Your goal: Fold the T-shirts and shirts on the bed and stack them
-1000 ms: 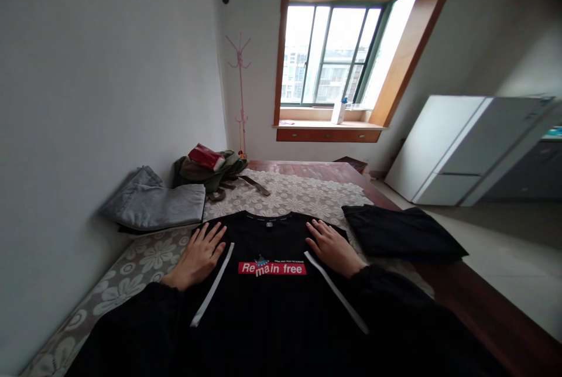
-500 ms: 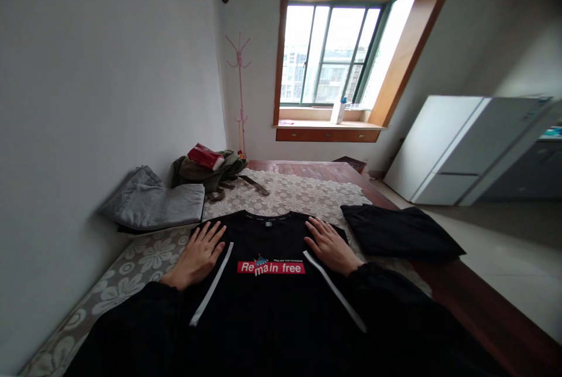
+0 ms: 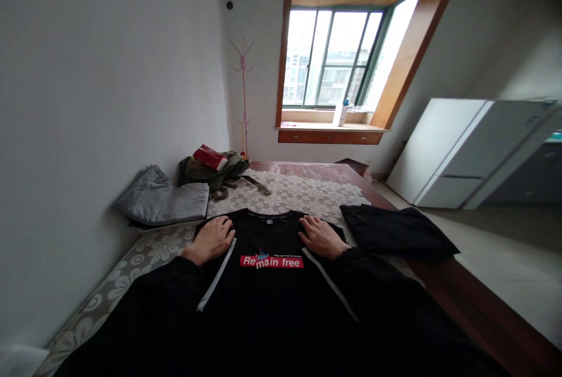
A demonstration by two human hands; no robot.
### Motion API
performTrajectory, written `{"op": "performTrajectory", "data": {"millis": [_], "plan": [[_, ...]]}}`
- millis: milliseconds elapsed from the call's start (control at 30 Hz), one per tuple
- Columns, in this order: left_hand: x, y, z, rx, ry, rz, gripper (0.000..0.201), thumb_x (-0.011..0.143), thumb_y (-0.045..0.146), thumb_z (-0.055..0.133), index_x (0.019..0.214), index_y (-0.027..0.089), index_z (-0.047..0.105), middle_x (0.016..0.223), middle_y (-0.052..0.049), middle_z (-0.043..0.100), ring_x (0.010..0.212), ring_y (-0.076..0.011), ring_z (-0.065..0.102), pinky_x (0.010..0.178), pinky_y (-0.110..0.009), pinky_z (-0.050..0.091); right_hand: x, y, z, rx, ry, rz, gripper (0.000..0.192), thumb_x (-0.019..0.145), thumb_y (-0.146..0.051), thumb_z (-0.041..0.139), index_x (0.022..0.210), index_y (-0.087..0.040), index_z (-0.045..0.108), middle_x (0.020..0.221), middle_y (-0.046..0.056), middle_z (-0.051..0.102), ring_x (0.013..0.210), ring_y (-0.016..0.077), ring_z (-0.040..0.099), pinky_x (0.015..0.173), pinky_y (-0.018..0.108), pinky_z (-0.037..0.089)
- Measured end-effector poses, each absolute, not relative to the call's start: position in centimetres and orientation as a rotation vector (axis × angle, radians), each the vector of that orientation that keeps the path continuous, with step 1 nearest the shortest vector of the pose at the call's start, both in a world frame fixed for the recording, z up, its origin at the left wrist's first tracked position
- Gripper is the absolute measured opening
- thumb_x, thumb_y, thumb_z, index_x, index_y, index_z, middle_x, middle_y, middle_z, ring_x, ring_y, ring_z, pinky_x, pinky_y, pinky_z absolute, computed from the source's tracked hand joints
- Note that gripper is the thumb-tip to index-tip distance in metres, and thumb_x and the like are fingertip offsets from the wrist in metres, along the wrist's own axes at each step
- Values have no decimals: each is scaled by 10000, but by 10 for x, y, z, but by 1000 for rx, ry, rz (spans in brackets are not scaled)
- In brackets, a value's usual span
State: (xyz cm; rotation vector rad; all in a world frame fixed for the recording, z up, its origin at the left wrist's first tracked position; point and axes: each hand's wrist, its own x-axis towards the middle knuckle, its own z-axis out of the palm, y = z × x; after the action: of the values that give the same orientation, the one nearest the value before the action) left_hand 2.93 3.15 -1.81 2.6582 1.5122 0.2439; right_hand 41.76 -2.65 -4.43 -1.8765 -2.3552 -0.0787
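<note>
Spread flat and unfolded, the black shirt (image 3: 272, 298) lay beneath my left grip (image 3: 211, 240) and right grip (image 3: 323, 238), fingers curled, any pinch impossible to tell; outward of each, the gray garment (image 3: 178, 202) and dark garment (image 3: 395, 232) sat folded.

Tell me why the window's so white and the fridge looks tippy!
In the head view, bright daylight washes out the window; in that head view, the fridge leans, probably from lens stretching near the edge; also in the head view, the black shirt blends darkly into the sleeves.
</note>
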Motion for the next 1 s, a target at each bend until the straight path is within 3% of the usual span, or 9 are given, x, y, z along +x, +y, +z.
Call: {"op": "performTrajectory", "data": {"millis": [133, 233, 433, 567, 700, 767, 833, 933, 1000], "plan": [[45, 35, -25, 2655, 1437, 239, 597, 1078, 391, 312, 1621, 181, 443, 1722, -82, 353, 1618, -262, 273, 1334, -475, 230, 405, -21, -50, -1878, -2347, -67, 638, 1080, -387, 320, 1654, -123, 410, 1720, 129, 340, 1610, 321, 267, 1302, 546, 251], [47, 34, -29, 2648, 1390, 197, 617, 1075, 433, 346, 1664, 254, 382, 1741, -36, 314, 1633, -288, 227, 1331, -527, 207, 405, -19, -58, -1862, -2357, -32, 658, 1082, -395, 284, 1688, -147, 348, 1751, 77, 263, 1636, 279, 208, 1327, 537, 187], [54, 32, -26, 2640, 1432, 281, 608, 1057, 449, 400, 1614, 215, 460, 1726, -67, 343, 1620, -291, 262, 1330, -571, 203, 408, -19, -59, -1804, -2313, -3, 673, 1070, -441, 287, 1671, -156, 389, 1725, 98, 324, 1623, 273, 258, 1330, 530, 176], [63, 25, -9, 2628, 1412, 321, 587, 1049, 417, 428, 1587, 191, 493, 1691, -91, 408, 1598, -302, 318, 1316, -595, 244, 398, -25, -35, -1724, -2255, 50, 632, 1052, -432, 355, 1601, -154, 495, 1663, 131, 443, 1576, 283, 366, 1307, 517, 259], [58, -12, 10, 2578, 1466, 454, 554, 1064, 344, 393, 1570, 144, 496, 1692, -142, 393, 1630, -282, 233, 1348, -579, 112, 391, -56, -4, -1698, -2086, 98, 516, 1035, -292, 371, 1476, -160, 604, 1580, 158, 533, 1527, 301, 428, 1296, 557, 260], [44, -48, 14, 2540, 1469, 454, 598, 1036, 435, 505, 1569, 163, 493, 1692, -139, 394, 1628, -313, 234, 1342, -609, 98, 397, -93, 9, -1705, -2033, 151, 460, 1030, -323, 430, 1398, -161, 654, 1491, 162, 601, 1414, 302, 541, 1222, 499, 391], [20, -97, 19, 2565, 1368, 411, 594, 1022, 514, 543, 1537, 218, 530, 1648, -100, 473, 1589, -310, 335, 1333, -611, 170, 409, -146, 26, -1612, -2012, 288, 391, 1028, -427, 502, 1224, -180, 733, 1206, 128, 732, 1116, 271, 690, 986, 406, 552], [-22, -184, 23, 2563, 1283, 386, 578, 1028, 616, 501, 1487, 273, 575, 1599, -68, 539, 1536, -315, 431, 1316, -613, 250, 428, -244, 55, -1565, -2007, 764, 449, 1024, -587, 565, 1008, -179, 752, 823, 59, 720, 724, 183, 665, 661, 291, 524], [-45, -243, 21, 2467, 1303, 479, 529, 1030, 610, 500, 1435, 287, 607, 1540, -63, 599, 1479, -314, 510, 1307, -598, 297, 438, -308, 68, -1633, -1930, 1096, 476, 1014, -622, 595, 983, -172, 749, 742, 43, 691, 638, 152, 627, 601, 264, 503]]}}
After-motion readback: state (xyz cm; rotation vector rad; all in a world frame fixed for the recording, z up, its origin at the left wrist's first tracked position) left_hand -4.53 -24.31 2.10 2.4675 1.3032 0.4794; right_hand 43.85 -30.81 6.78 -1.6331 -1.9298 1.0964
